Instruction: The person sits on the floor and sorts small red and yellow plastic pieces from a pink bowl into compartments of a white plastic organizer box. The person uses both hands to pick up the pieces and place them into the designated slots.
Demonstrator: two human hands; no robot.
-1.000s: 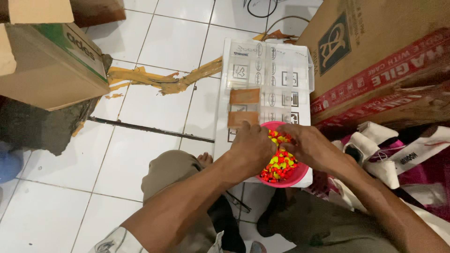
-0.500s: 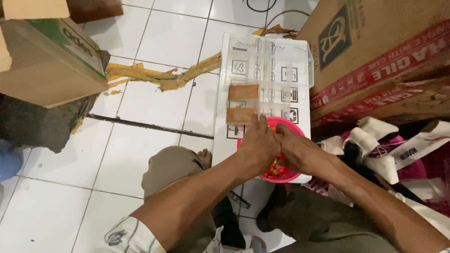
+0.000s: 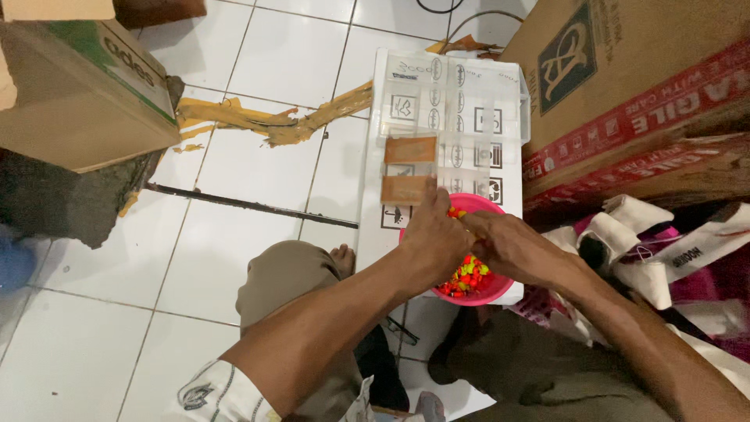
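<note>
A pink bowl (image 3: 501, 284) of small orange, red and yellow-green pieces (image 3: 466, 276) sits on a flat white box (image 3: 373, 230) on the tiled floor. My left hand (image 3: 433, 236) and my right hand (image 3: 506, 244) meet over the bowl, fingers curled and fingertips touching each other above the pieces. What they pinch is hidden by the hands. Just beyond the bowl lies a clear compartment box (image 3: 457, 109). Two of its near-left cells hold brown-orange contents (image 3: 409, 149).
A large cardboard box with red tape (image 3: 625, 101) stands at the right, with white and pink cloth bags (image 3: 656, 242) below it. Another cardboard box (image 3: 78, 94) is at the upper left. Torn brown tape (image 3: 266, 125) lies on the tiles. My knee (image 3: 285, 277) is near the white box.
Both hands stayed over the bowl and drew closer together, covering more of the pieces. The view shifted slightly.
</note>
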